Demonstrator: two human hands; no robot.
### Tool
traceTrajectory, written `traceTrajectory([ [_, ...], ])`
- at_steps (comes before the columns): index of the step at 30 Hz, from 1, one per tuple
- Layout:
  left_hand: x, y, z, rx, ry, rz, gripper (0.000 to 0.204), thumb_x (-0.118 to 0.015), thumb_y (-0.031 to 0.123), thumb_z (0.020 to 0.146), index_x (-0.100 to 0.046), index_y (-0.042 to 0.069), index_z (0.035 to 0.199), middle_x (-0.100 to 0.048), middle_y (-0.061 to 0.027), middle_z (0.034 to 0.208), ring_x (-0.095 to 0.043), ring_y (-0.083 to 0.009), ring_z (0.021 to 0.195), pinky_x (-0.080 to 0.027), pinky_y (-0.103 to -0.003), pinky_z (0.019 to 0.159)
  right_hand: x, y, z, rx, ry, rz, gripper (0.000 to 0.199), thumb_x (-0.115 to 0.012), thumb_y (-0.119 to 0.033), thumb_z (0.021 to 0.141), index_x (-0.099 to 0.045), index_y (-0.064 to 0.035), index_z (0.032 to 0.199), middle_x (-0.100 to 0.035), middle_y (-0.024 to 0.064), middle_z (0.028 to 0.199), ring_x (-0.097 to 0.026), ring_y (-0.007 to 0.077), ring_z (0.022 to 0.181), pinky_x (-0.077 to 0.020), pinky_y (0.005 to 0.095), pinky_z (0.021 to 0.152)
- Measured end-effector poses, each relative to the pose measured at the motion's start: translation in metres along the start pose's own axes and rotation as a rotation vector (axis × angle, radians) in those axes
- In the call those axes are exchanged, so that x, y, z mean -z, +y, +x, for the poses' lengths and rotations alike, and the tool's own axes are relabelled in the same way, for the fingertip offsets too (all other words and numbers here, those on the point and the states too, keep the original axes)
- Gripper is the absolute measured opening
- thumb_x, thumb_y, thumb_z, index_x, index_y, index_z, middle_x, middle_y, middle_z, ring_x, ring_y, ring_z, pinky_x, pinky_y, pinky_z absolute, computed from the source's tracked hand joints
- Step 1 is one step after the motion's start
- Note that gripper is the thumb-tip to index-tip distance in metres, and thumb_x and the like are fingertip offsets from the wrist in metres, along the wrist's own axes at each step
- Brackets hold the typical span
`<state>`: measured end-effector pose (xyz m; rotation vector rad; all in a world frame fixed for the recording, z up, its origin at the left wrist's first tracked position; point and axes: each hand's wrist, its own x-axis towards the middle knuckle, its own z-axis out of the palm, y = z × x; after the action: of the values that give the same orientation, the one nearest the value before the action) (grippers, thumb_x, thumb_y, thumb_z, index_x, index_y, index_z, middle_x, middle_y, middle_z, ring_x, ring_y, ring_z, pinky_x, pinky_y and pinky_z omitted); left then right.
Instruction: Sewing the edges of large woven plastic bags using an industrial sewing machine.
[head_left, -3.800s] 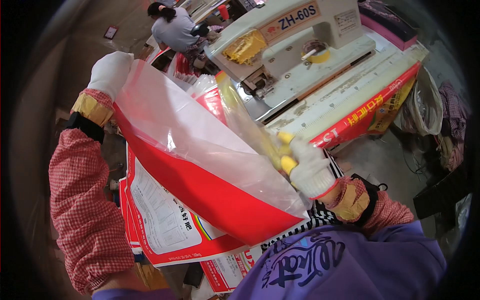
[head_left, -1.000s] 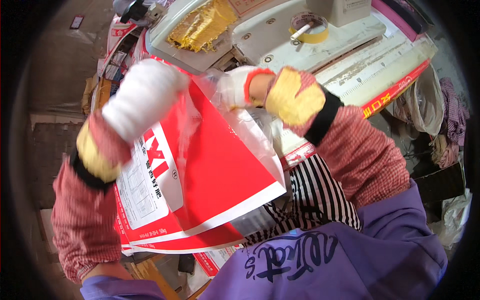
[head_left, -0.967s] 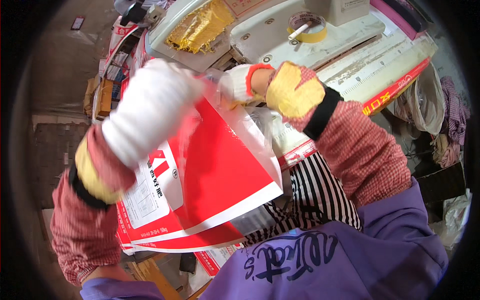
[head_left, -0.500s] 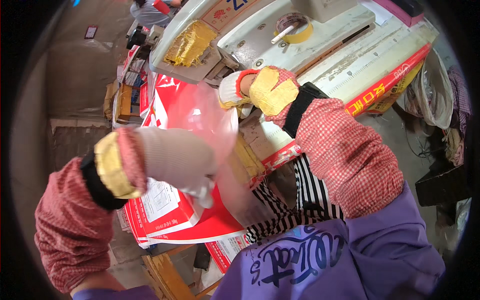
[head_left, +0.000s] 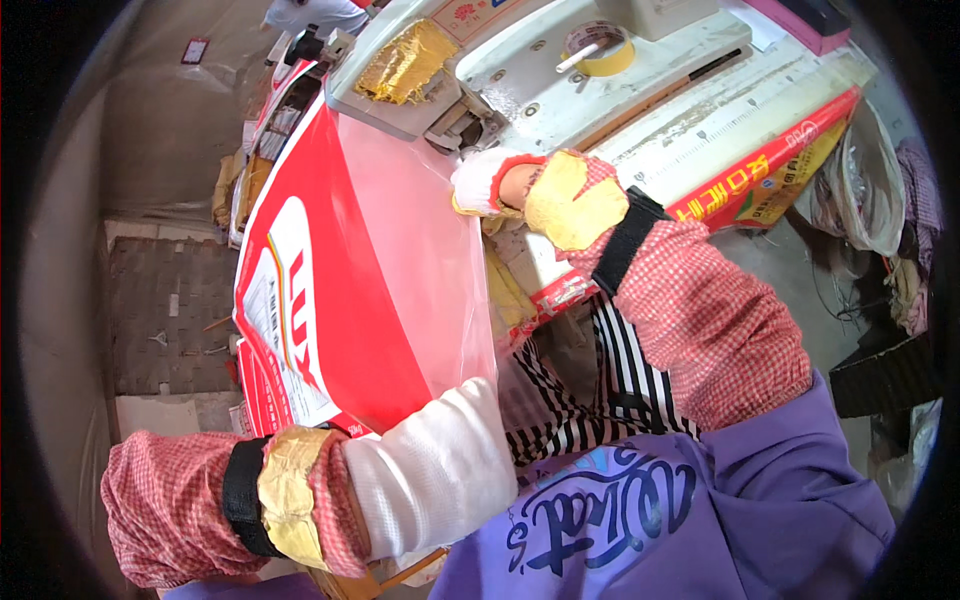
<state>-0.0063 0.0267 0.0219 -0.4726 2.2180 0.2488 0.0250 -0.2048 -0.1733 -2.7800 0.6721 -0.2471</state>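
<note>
Beside the left edge of the scuffed white surface (head_left: pixel 715 135), we best keep the red-and-white printed plastic bag (head_left: pixel 352 270) smooth between our white-gloved left hand (head_left: pixel 445 465) and white-gloved right hand (head_left: pixel 486 182) (fingers hidden; we cannot tell either grip).

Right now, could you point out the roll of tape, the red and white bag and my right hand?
Roll of tape (head_left: pixel 608 66), head view: its yellow outer side.
Red and white bag (head_left: pixel 358 270), head view: its red panel.
Right hand (head_left: pixel 484 179), head view: its white glove.

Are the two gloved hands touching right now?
Apart: the head view shows translucent film spanning the gap between left hand and right hand.
</note>
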Motion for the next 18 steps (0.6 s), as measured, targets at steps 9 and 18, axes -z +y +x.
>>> traceTrajectory([
  [9, -0.008, -0.001, 0.014, -0.105, 0.215, -0.211, 0.011, -0.061, 0.021, 0.05, -0.059, 0.011, 0.052, -0.05, -0.0049, 0.049, -0.053, -0.0231, 0.045, -0.04, -0.035, 0.038, 0.014, -0.014, -0.025, -0.253, 0.047, 0.191, 0.038, -0.055, -0.016, 0.069, -0.059, 0.0018, 0.103, -0.064, 0.0199, 0.09, -0.062, 0.0329, 0.087, -0.0484, 0.042, 0.073],
  [18, -0.024, -0.01, 0.045, -0.183, 0.037, -0.29, 0.01, -0.059, 0.016, 0.065, -0.063, 0.009, 0.059, -0.059, -0.0087, 0.057, -0.06, -0.0275, 0.055, -0.047, -0.04, 0.048, 0.006, -0.11, -0.092, -0.752, 0.223, 0.333, 0.026, -0.042, -0.018, 0.085, -0.057, -0.0036, 0.099, -0.064, 0.0165, 0.079, -0.063, 0.0324, 0.072, -0.0501, 0.0428, 0.058],
])
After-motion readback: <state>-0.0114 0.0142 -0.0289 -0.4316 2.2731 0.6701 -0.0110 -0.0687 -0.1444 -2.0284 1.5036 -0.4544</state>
